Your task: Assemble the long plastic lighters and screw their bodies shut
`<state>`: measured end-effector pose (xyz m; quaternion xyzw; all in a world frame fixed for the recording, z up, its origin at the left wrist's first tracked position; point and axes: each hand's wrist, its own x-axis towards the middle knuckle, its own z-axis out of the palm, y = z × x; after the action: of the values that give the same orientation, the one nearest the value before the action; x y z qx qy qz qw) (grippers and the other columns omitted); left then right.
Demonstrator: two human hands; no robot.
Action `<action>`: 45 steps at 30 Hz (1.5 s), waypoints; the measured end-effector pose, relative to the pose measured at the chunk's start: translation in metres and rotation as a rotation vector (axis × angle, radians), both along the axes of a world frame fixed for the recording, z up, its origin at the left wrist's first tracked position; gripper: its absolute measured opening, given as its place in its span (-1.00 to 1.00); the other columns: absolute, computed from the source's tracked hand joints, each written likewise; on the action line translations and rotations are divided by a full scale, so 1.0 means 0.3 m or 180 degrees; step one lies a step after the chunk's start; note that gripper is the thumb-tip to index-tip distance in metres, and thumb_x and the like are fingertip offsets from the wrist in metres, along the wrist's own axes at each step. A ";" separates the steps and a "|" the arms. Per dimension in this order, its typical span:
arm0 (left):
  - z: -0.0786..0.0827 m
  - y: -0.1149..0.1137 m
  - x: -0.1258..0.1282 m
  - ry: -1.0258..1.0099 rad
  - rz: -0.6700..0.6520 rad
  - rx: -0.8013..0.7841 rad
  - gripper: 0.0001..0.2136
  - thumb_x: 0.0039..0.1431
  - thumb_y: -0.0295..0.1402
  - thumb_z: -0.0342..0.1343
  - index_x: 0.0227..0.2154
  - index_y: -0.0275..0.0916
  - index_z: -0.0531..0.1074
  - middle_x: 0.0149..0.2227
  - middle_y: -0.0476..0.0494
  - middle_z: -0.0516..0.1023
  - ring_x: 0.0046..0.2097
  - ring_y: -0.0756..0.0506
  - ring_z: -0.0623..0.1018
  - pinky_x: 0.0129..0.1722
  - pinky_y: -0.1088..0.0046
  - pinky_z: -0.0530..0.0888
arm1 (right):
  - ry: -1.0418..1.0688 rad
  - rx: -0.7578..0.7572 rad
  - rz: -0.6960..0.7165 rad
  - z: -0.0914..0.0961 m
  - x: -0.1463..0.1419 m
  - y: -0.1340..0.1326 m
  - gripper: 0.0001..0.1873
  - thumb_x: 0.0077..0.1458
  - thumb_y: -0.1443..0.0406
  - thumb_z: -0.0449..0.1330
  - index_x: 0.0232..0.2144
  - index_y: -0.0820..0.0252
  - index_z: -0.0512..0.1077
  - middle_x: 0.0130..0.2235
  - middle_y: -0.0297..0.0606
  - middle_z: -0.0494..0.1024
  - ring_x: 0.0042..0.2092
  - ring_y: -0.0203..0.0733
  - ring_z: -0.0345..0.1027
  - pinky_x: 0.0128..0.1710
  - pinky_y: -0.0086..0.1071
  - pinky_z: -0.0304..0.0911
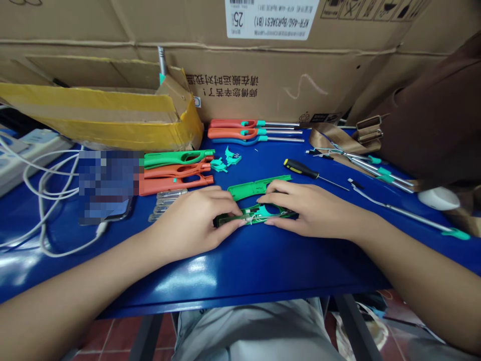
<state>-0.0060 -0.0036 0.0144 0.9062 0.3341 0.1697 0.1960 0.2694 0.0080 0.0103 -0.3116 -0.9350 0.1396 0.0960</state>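
A green lighter half-shell [259, 214] lies on the blue table in front of me, with a teal trigger piece [266, 210], thin white wires and a clear tube inside. My left hand [205, 215] pinches its left end between thumb and fingers. Around its right end curl the thumb and fingers of my right hand [304, 208], next to the teal piece. Just behind lies the other green half-shell [248, 189], partly covered by my right fingers. Clear fuel tubes [169, 198] are lined up beside my left hand. Both palms hide part of the shell.
A black and yellow screwdriver [300, 168] lies behind my right hand. Metal lighter rods [417, 218] with wires are at right. Green and orange shells [173, 183], assembled lighters [233, 133] and a yellow-taped carton [112, 125] stand behind; a phone [108, 190] and white cables [45, 220] lie left.
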 end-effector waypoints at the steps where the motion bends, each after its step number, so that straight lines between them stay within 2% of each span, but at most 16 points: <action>1: 0.001 -0.001 0.000 0.0003 -0.0008 0.0021 -0.86 0.35 -0.32 0.17 -0.22 -0.20 0.63 -0.26 -0.09 0.64 -0.21 -0.11 0.60 -0.20 0.36 0.48 | 0.0009 0.0004 -0.0005 0.000 -0.001 0.000 -0.63 0.34 0.14 0.21 0.11 0.13 0.46 0.05 -0.14 0.52 -0.02 -0.06 0.50 -0.08 -0.22 0.44; 8: 0.007 -0.005 0.001 0.0047 0.0049 0.0154 -0.81 0.36 -0.27 0.15 -0.15 -0.21 0.62 -0.21 -0.11 0.65 -0.19 -0.12 0.60 -0.22 0.34 0.49 | 0.0002 0.0034 -0.0013 0.001 0.002 -0.003 -0.64 0.34 0.14 0.21 0.11 0.12 0.47 0.04 -0.14 0.52 -0.04 -0.06 0.51 -0.09 -0.21 0.44; 14: 0.000 0.000 -0.004 0.0038 -0.0050 0.0147 -0.84 0.36 -0.33 0.15 -0.20 -0.21 0.63 -0.23 -0.10 0.65 -0.19 -0.11 0.61 -0.18 0.35 0.51 | 0.0164 0.0103 0.0011 -0.005 -0.008 -0.003 -0.62 0.35 0.11 0.19 0.10 0.16 0.47 0.04 -0.12 0.52 0.02 -0.04 0.47 -0.05 -0.19 0.42; 17: -0.004 0.001 -0.003 0.0034 -0.0087 0.0158 -0.84 0.37 -0.34 0.14 -0.21 -0.21 0.63 -0.23 -0.11 0.65 -0.19 -0.11 0.61 -0.17 0.35 0.51 | 0.0456 0.0244 -0.0026 -0.013 -0.031 -0.008 -0.70 0.37 0.16 0.17 0.04 0.15 0.50 0.00 -0.11 0.53 0.02 -0.04 0.44 0.00 -0.16 0.39; 20: -0.007 0.000 -0.001 0.0059 -0.0080 0.0191 -0.84 0.37 -0.33 0.14 -0.22 -0.21 0.62 -0.24 -0.12 0.65 -0.20 -0.11 0.60 -0.17 0.34 0.51 | 0.0663 0.0288 -0.0189 -0.028 -0.054 -0.013 -0.79 0.36 0.20 0.18 -0.06 0.14 0.52 -0.09 -0.13 0.56 -0.05 -0.05 0.43 -0.03 -0.15 0.38; 27: -0.021 -0.006 0.003 0.0015 -0.0094 0.0173 -0.83 0.40 -0.32 0.12 -0.19 -0.21 0.62 -0.22 -0.10 0.63 -0.18 -0.10 0.59 -0.15 0.37 0.49 | 0.0823 0.0082 -0.0291 -0.056 -0.063 -0.014 -0.88 0.29 0.23 0.27 -0.18 0.16 0.53 -0.17 -0.18 0.56 -0.07 -0.06 0.41 -0.04 -0.16 0.36; 34: -0.027 -0.008 0.008 0.0014 -0.0094 0.0175 -0.82 0.40 -0.30 0.13 -0.19 -0.22 0.62 -0.24 -0.11 0.61 -0.19 -0.09 0.58 -0.16 0.38 0.48 | 0.1071 -0.0500 -0.0730 -0.048 -0.083 -0.024 -0.96 0.19 0.33 0.32 -0.27 0.15 0.53 -0.22 -0.25 0.56 -0.12 -0.12 0.42 -0.08 -0.23 0.33; 45: -0.032 -0.018 0.012 -0.0047 -0.0049 0.0210 -0.82 0.39 -0.30 0.15 -0.18 -0.22 0.63 -0.25 -0.09 0.61 -0.19 -0.10 0.59 -0.19 0.38 0.49 | 0.1183 -0.0562 -0.0823 -0.050 -0.091 -0.027 -0.99 0.16 0.36 0.30 -0.32 0.18 0.53 -0.26 -0.27 0.56 -0.17 -0.17 0.41 -0.15 -0.30 0.28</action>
<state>-0.0025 -0.0090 0.0047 0.9135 0.3198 0.1857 0.1697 0.2421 0.0000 -0.0045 -0.4048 -0.8378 0.2624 0.2559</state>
